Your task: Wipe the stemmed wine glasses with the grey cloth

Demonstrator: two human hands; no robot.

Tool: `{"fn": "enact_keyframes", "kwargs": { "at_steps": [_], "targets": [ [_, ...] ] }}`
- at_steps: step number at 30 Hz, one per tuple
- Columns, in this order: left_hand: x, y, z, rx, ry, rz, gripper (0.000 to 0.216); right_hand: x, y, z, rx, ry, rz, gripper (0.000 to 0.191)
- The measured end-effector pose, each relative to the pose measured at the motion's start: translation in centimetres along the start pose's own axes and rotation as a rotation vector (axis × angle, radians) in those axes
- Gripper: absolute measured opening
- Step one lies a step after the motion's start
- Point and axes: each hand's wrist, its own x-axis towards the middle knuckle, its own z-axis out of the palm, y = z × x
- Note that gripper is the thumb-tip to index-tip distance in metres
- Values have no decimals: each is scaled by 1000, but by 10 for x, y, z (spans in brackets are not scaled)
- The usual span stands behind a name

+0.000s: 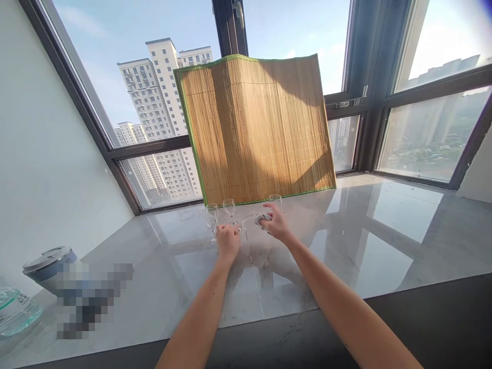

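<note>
My left hand (228, 240) is closed round the foot end of a small stemmed glass (247, 221), which lies tilted sideways with its bowl to the right. In my right hand (277, 224) is a crumpled white cloth (262, 219), pressed at the glass's bowl; the index finger sticks out. Just past my left hand stand clear stemmed glasses, one (228, 206) behind it and another (212, 211) to its left, overlapping more glassware. Behind my right hand stands one more clear glass (275, 200), its lower part hidden by the fingers.
A bamboo mat (261, 128) with green edging leans upright against the windows. The glossy grey sill (184, 287) ends at a dark front edge. At the left are a lidded cup (49, 269), a clear plastic bottle (17, 310) and a blurred-out item (92, 302).
</note>
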Motion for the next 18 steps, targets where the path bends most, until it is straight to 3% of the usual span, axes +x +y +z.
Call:
{"fn": "enact_keyframes", "kwargs": {
  "at_steps": [5,10,14,18],
  "targets": [
    [0,-7,2,-59,-49,112,41,-4,-6,-5,17,-395,48,69],
    [2,-11,4,-139,-109,113,30,-8,-12,-17,206,-508,96,73],
    [4,-9,7,-292,-134,41,21,-8,-16,-20,413,-450,89,71],
    [6,-5,10,-558,-158,-92,16,-2,-12,-15,537,-141,93,70]
  ]
}}
